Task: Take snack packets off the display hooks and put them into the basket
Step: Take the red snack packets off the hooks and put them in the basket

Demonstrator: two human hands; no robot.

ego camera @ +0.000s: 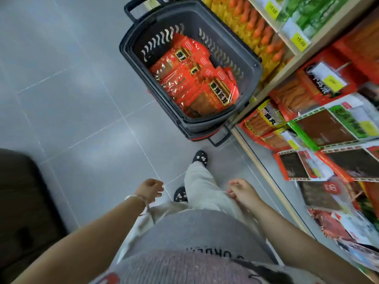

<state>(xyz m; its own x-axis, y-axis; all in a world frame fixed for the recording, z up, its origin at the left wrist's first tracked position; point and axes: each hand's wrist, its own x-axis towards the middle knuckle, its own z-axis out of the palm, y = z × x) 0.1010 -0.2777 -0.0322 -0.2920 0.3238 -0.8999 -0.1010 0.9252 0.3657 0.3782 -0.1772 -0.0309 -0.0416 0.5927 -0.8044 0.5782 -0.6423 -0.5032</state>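
A dark grey wheeled basket (249, 87) stands on the floor ahead of me, against the shelving. Several red snack packets (196, 78) with black-and-yellow labels lie piled inside it. More packets hang on the display (326, 128) to my right, in red, green and brown. My left hand (150, 190) hangs low by my leg, fingers loosely curled, holding nothing; a bracelet sits on its wrist. My right hand (243, 192) also hangs low, near my thigh, fingers loosely curled and holding nothing. Both hands are well short of the basket and the hooks.
Shelves (272, 37) with orange-capped yellow bottles and yellow price tags rise behind the basket. Grey floor tiles (71, 99) stretch to the left. A dark object (22, 201) sits at the lower left. My feet in dark patterned shoes (200, 157) are below the basket.
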